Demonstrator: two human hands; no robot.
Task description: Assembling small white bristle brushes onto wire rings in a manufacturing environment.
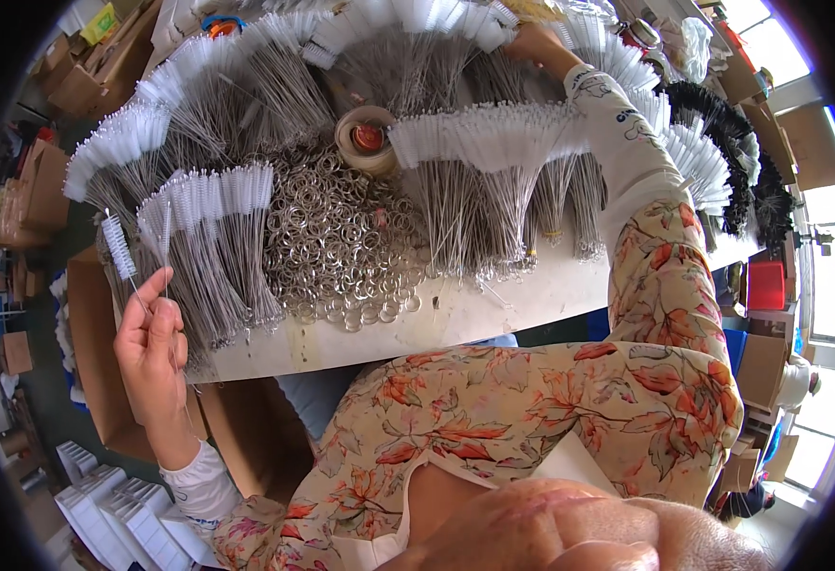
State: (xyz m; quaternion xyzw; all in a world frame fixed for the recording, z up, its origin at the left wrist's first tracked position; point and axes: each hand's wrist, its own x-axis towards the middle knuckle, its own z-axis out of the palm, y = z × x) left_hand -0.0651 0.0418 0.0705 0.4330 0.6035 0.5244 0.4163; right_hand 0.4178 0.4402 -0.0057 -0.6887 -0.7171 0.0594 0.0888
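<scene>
My left hand [151, 347], at the table's left edge, is closed on the thin wire stems of tube brushes. One white-bristled tube brush [117, 249] stands up from its fingers, tilted left. A second, slimmer one [166, 224] rises beside it, and its stem runs down past the palm. At the table's far side, my right hand [537, 49] reaches in among bundles of white tube brushes [446, 33]. Its fingers are partly hidden by bristles, so their grip is unclear. In front of that arm lie more brush bundles [503, 138], heads pointing away.
A heap of metal split rings [341, 238] covers the middle of the table [379, 347]. Behind it sits a round roll [365, 140] with something red inside. Black brushes [722, 124] lie at the far right. Cardboard boxes [103, 352] stand below the left edge, near white trays [122, 509].
</scene>
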